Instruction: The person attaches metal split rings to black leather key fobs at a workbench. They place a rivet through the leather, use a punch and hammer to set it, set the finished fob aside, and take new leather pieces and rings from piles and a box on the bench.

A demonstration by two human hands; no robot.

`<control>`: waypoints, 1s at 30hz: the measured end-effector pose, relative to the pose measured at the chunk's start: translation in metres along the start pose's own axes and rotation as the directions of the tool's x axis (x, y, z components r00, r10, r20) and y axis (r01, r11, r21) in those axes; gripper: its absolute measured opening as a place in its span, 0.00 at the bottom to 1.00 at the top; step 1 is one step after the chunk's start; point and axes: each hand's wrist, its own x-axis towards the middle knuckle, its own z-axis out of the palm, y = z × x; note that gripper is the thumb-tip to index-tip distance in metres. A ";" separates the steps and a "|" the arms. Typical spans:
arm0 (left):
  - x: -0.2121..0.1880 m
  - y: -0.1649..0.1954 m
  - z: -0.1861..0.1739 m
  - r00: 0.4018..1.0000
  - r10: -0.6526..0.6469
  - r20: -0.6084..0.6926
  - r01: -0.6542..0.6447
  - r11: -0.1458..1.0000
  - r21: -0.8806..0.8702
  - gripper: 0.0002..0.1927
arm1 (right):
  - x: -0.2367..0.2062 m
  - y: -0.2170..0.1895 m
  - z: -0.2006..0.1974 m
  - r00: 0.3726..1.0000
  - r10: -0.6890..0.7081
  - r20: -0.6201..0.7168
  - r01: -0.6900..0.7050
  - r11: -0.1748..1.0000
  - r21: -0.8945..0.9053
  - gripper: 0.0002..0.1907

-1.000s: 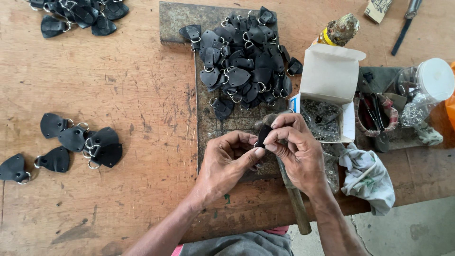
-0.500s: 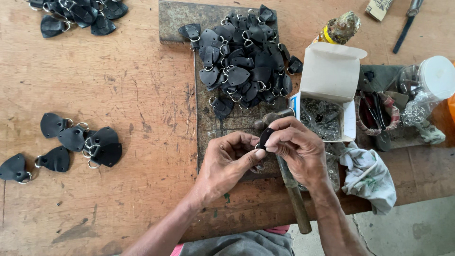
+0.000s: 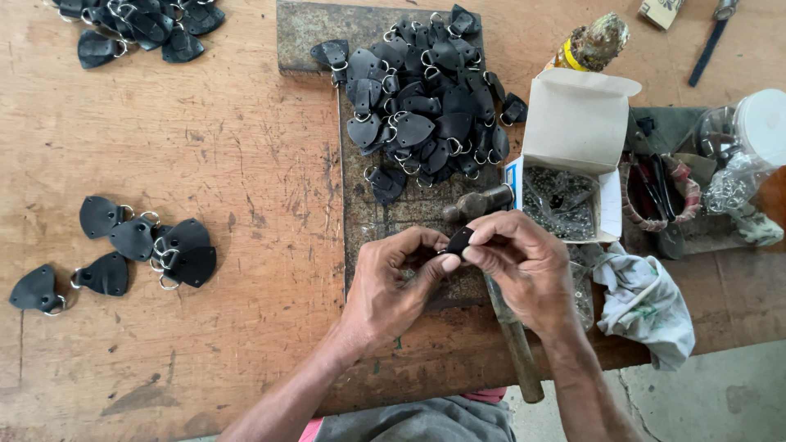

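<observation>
I see L hand [image 3: 391, 288] & R hand [image 3: 524, 266] meeting over the metal slab [image 3: 372, 217] at bench edge, both pinched narrow on one small black leather piece [image 3: 459, 240] held between fingertips, just above the slab. Hammer [image 3: 499, 286] lies under R hand, head near the box, handle running off toward the bench edge. Big pile of black tabs w/ rings [image 3: 426, 102] on slab's far end. Open white box [image 3: 573, 155] of small metal bits just right of hands. Rag [image 3: 647, 303] near R wrist. Small group of tabs [image 3: 139, 245] well apart on the left of wooden bench [image 3: 205, 147]; another group [image 3: 139, 24] top left. Clear jar w/ white lid [image 3: 757, 131] far right.
</observation>
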 end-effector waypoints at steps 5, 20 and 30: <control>-0.002 0.000 0.000 0.986 0.164 -0.027 -0.159 0.978 0.137 0.12 | -0.005 -0.010 0.000 0.999 0.033 -0.031 -0.035 0.998 -0.054 0.12; -0.007 -0.010 0.010 0.913 -0.403 0.061 0.229 0.630 0.742 0.07 | -0.010 -0.026 -0.020 0.997 -0.058 0.041 0.070 0.904 -0.421 0.08; -0.044 -0.020 -0.053 0.944 -0.315 -0.096 0.244 0.865 -0.437 0.10 | 0.001 -0.017 0.041 0.950 -0.144 0.277 0.292 0.726 -0.623 0.14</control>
